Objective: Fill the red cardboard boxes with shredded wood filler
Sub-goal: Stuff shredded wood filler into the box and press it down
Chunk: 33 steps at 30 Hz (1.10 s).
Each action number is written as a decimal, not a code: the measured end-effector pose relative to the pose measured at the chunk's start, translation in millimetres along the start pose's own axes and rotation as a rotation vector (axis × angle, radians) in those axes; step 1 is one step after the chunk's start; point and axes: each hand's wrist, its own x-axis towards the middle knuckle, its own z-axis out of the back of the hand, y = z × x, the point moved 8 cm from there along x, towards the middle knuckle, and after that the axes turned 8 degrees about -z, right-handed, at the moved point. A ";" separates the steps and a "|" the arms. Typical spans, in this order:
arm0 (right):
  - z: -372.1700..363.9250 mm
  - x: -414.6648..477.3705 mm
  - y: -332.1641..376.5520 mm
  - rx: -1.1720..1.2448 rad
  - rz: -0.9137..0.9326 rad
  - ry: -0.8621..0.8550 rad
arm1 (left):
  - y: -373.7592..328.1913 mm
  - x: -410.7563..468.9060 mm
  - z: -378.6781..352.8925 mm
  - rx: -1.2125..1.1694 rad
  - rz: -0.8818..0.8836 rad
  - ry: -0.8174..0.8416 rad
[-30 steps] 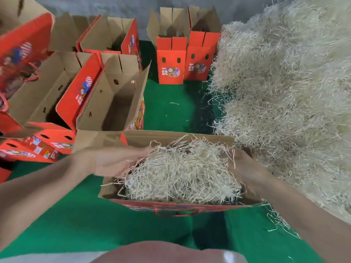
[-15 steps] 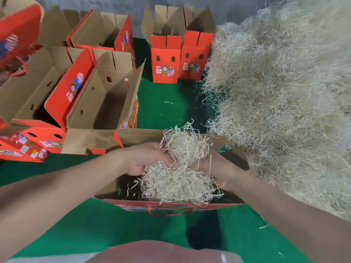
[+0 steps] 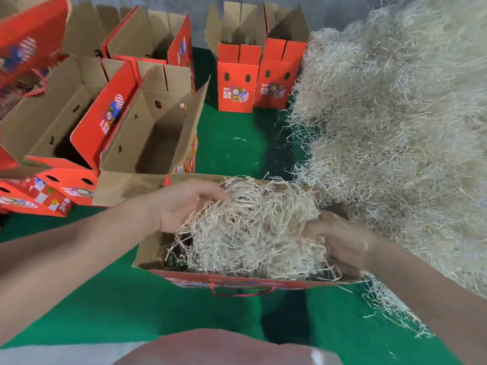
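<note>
Hands (image 3: 184, 204) (image 3: 340, 241), fingers loosely curled and half open, press shredded wood filler (image 3: 253, 233) inside the red box (image 3: 237, 281).

- No text can be read anywhere.
- The two upright red cardboard boxes (image 3: 238, 86) at the back each carry a round printed graphic with a blue-and-white check pattern and small white marks beside it, too small to read.
- The open red cardboard box (image 3: 110, 115) on the left shows a similar blurred printed graphic on its side.
</note>
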 end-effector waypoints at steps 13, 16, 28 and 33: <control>-17.4 19.6 1.1 0.147 0.015 -0.077 | 34.3 36.5 0.7 0.243 0.153 -0.035; 19.6 13.4 -21.4 0.395 -0.056 -0.220 | 45.6 29.9 42.8 0.207 0.190 -0.184; -33.9 25.9 1.6 0.235 -0.052 0.081 | 31.4 45.6 -13.0 0.211 0.105 -0.066; 17.8 12.5 -17.1 0.392 -0.053 -0.118 | 44.8 33.5 37.5 0.212 0.159 -0.162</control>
